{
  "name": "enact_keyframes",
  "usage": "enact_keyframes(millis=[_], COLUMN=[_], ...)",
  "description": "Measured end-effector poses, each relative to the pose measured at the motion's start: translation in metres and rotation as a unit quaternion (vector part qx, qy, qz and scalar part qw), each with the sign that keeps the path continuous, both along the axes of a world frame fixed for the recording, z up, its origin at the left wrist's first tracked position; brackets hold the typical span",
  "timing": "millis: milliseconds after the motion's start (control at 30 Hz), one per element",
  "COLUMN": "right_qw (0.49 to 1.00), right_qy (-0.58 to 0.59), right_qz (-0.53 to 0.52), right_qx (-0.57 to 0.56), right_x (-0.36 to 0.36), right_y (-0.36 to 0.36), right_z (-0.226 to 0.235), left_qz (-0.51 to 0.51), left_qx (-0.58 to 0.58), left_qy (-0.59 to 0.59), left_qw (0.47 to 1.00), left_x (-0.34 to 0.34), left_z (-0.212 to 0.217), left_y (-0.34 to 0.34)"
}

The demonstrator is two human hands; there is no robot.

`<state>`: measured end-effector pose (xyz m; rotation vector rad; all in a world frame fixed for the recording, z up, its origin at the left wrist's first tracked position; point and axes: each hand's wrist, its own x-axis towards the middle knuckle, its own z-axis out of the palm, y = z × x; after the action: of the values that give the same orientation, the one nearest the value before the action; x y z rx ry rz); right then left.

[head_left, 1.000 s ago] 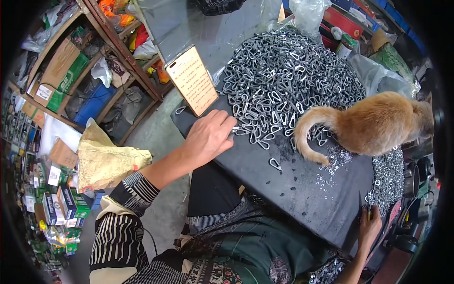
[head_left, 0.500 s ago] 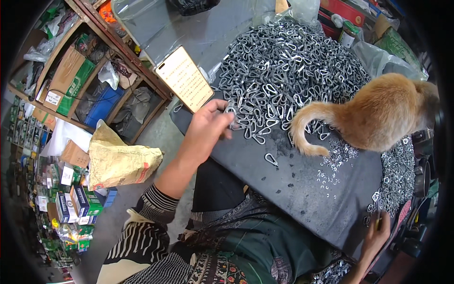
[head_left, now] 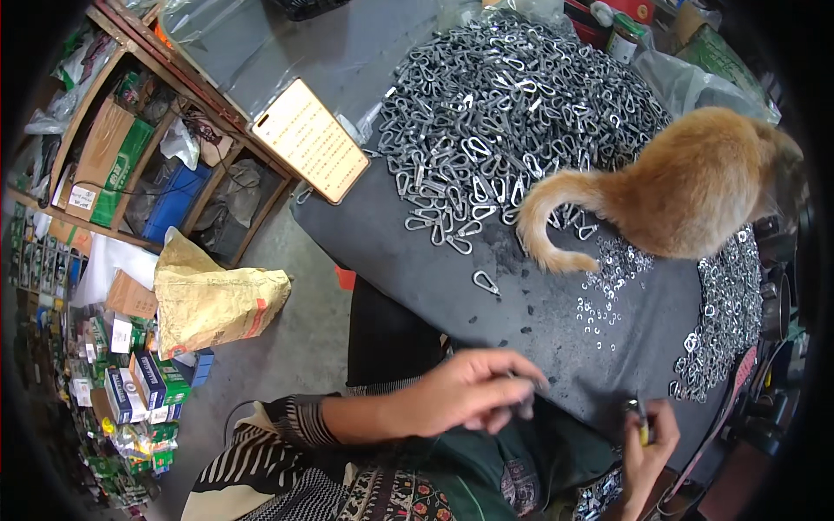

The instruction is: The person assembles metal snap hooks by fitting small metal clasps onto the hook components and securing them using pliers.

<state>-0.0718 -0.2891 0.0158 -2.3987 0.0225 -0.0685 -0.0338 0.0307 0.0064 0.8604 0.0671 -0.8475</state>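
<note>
My left hand [head_left: 469,395] is over my lap by the table's front edge. Its fingers are pinched around a small grey metal piece, a carabiner by its look one moment before, now smeared by motion. To its right, my right hand [head_left: 650,443] is wrapped around a tool with a yellow handle [head_left: 644,431]; its kind is mostly hidden by the fingers. A small shiny metal part [head_left: 632,405] shows at the tool's tip. A large pile of grey carabiners [head_left: 521,104] covers the far side of the dark tabletop [head_left: 539,347]. One carabiner [head_left: 485,281] lies apart.
An orange cat [head_left: 686,191] sits on the table's right, its tail beside small C-shaped metal pieces [head_left: 599,308]. Linked metal pieces [head_left: 730,304] are heaped along the right edge. A lit phone [head_left: 311,143] leans at the left corner. A yellow sack [head_left: 217,304] and shelves stand left.
My left hand has swung from the carabiner pile back toward my lap, nearer the right hand. My right hand has come left and nearer me with the tool, away from the linked pieces.
</note>
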Motion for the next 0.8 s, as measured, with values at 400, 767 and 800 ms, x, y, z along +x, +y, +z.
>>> enact_keyframes(millis=[400,767,800], right_qw=[0.958,0.969,0.969], right_qy=[0.071,0.087,0.083], right_qz=[-0.055,0.037,0.028], right_qx=[0.274,0.228,0.230], right_x=[-0.005,0.002,0.003], right_y=[0.078,0.073,0.071], right_z=[0.007,0.011,0.013], left_qz=[0.052,0.038,0.043], left_qx=[0.085,0.036,0.049], left_qy=[-0.158,-0.100,-0.119], left_qw=[0.982,0.994,0.991], left_x=[-0.026,-0.031,-0.030], left_z=[-0.016,-0.025,-0.025], left_y=[-0.042,-0.040,-0.040])
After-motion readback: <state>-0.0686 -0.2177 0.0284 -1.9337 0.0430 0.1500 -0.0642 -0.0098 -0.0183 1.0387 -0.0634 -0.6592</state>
